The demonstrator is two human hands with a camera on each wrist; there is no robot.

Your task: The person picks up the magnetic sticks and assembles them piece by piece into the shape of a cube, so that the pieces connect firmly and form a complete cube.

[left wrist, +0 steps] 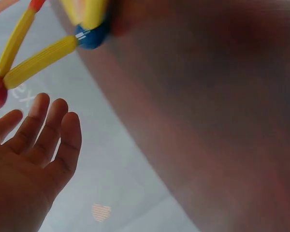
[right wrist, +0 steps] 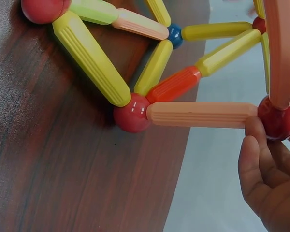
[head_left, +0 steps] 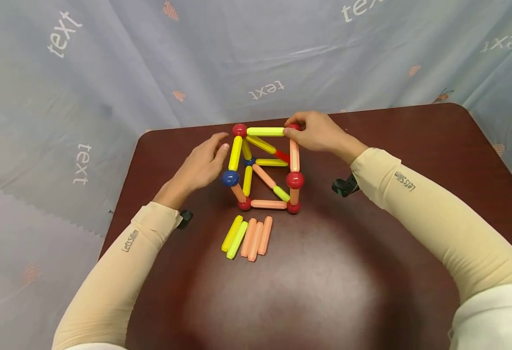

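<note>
A cube-like frame of ridged magnetic sticks and balls stands on the table. My right hand (head_left: 318,132) grips the red ball (right wrist: 279,117) at its far upper right corner, fingers curled about it. A light yellow-green stick (head_left: 265,131) runs from there to another red ball (head_left: 240,130) at the far upper left. Left of the frame, my left hand (head_left: 204,160) is held with fingers loosely spread, holding nothing. Nearest to it are a yellow stick (head_left: 235,153) and a blue ball (head_left: 230,178). A red-and-yellow diagonal (right wrist: 203,75) crosses the back; a peach-and-green diagonal (head_left: 264,177) crosses the base.
In front of the frame lie several loose sticks side by side, yellow and green ones (head_left: 235,238) on the left and peach ones (head_left: 256,238) on the right. The dark red-brown table (head_left: 326,272) ends at the back against a grey-blue curtain (head_left: 256,58).
</note>
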